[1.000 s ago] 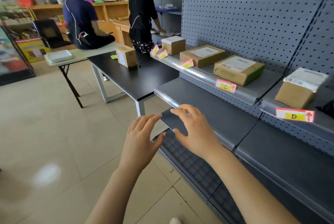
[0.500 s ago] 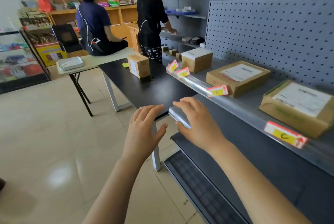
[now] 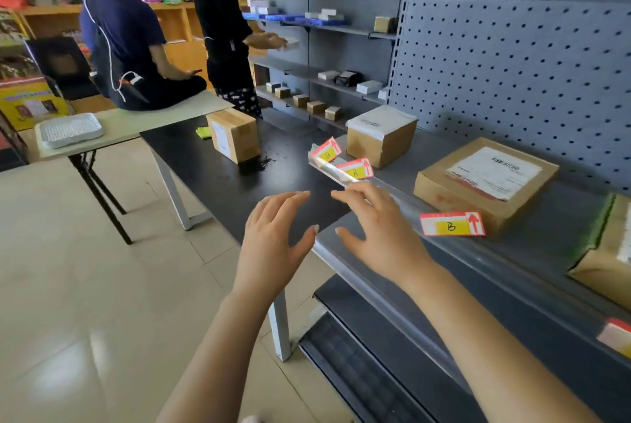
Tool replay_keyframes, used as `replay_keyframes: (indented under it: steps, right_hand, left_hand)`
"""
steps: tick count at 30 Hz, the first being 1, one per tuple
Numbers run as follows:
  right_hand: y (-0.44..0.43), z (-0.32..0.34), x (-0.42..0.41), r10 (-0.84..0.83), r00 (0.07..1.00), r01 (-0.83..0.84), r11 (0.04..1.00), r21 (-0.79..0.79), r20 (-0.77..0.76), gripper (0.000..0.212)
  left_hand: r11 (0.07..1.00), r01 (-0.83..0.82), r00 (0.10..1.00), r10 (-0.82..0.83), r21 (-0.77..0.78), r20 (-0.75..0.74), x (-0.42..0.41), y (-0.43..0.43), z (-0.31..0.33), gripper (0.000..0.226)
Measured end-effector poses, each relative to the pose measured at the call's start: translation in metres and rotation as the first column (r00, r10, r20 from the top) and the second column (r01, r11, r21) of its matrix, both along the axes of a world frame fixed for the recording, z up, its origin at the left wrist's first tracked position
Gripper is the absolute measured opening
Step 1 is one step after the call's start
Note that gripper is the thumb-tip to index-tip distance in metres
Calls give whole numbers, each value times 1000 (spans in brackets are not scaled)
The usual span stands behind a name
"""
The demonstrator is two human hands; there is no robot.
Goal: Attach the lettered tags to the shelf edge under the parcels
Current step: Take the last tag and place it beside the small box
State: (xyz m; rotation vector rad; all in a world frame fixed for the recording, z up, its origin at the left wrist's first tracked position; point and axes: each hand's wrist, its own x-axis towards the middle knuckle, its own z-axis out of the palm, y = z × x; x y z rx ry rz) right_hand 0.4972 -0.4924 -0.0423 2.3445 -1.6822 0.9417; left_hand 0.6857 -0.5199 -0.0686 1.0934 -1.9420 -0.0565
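Where pegboard point(image 3: 512, 64) backs the grey shelf point(image 3: 425, 152), a black table point(image 3: 205, 166) stands beside.

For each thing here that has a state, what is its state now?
left hand: open, holds nothing
right hand: open, fingers by the shelf edge
tag B: on the shelf edge, slightly tilted
tag A: on the shelf edge, tilted
flat parcel: closed, behind tag B

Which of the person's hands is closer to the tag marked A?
Right. The right hand is just short of tag A; the left hand hovers farther left, over the black table.
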Motion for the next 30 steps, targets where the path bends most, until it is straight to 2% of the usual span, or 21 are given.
replay_keyframes:
  steps: [9, 15, 25, 30]
  right_hand:
    - [-106, 12, 18, -241, 971, 241, 970, -23, 7, 51]
    - [-151, 23, 25, -380, 912, 383, 924, -7, -153, 57]
    - [-178, 19, 26, -456, 856, 497, 855, 149, -244, 62]
    - [-181, 23, 27, -453, 831, 513, 849, 129, -323, 65]
  left_hand:
    - [964, 264, 962, -261, -23, 82, 4, -151, 23, 46]
    - [887, 458, 887, -451, -68, 99, 2, -225, 16, 48]
    - [778, 628, 777, -625, -15, 70, -17, -266, -23, 57]
    - [762, 647, 762, -647, -10, 27, -21, -273, -33, 59]
